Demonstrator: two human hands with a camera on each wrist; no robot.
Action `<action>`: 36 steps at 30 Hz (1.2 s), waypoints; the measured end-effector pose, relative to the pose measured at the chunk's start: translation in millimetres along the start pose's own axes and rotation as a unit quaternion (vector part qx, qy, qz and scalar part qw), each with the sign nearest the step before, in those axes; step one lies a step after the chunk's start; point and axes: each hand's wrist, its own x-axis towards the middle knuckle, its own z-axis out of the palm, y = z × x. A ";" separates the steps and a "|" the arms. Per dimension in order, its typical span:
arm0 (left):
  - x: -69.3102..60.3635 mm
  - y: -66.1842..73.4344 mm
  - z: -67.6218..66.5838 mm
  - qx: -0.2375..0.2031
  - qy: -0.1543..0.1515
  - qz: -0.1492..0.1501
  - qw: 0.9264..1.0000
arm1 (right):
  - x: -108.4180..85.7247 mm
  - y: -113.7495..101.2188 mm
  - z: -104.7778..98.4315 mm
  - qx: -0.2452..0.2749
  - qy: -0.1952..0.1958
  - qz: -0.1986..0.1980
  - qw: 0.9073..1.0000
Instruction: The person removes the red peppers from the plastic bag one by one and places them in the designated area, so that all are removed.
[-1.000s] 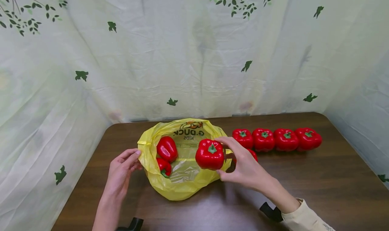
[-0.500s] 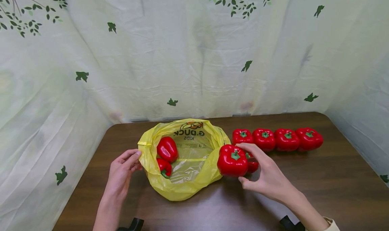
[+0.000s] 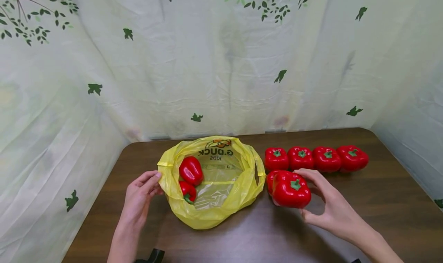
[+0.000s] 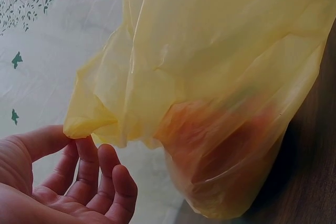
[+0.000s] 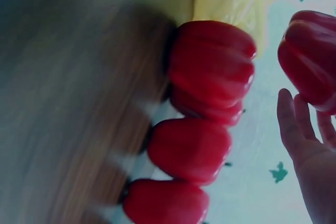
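Note:
My left hand [image 3: 137, 195] pinches the left rim of a yellow plastic bag [image 3: 207, 218] between thumb and finger; the left wrist view shows the bag's rim [image 4: 79, 127] at the fingertips. Inside the bag's wide mouth lie two red bell peppers [image 3: 191, 171], seen only as a reddish blur through the plastic in the left wrist view. To the right of the bag, my right hand [image 3: 333, 207] holds another red bell pepper [image 3: 290, 195] by its right side, off the table. Behind that one, a further bell pepper [image 3: 270, 183] is mostly hidden in the head view.
Several red bell peppers [image 3: 302, 159] stand in a row at the back right of the brown wooden table [image 3: 373, 193]. A pale cloth [image 3: 207, 70] with leaf prints hangs behind the table's far edge.
My right hand has carried its bell pepper rightward, from over the bag's mouth to beyond the bag's right side. My left hand keeps its place on the rim.

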 end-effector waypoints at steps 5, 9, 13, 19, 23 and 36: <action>0.1 0.0 -0.2 -0.003 -0.001 0.005 1.000 | -11.2 7.8 -8.8 -0.005 -0.003 0.000 1.000; 0.9 -0.5 -0.1 -0.009 -0.003 0.009 1.000 | -18.1 15.9 -18.4 -0.020 -0.005 -0.007 1.000; 0.7 -0.5 -0.2 -0.011 -0.004 0.008 1.000 | -24.4 24.6 -26.4 -0.023 -0.014 -0.013 1.000; -0.8 -0.1 -1.0 -0.004 -0.002 0.005 1.000 | -26.9 38.9 -32.7 -0.047 -0.012 -0.017 0.999; -0.1 -0.3 -1.0 -0.005 -0.003 0.005 1.000 | -22.9 48.9 -36.0 -0.080 -0.020 0.000 0.997; 0.8 -1.9 -0.3 0.012 0.005 -0.006 1.000 | -13.9 72.5 -34.3 -0.110 -0.032 0.003 0.993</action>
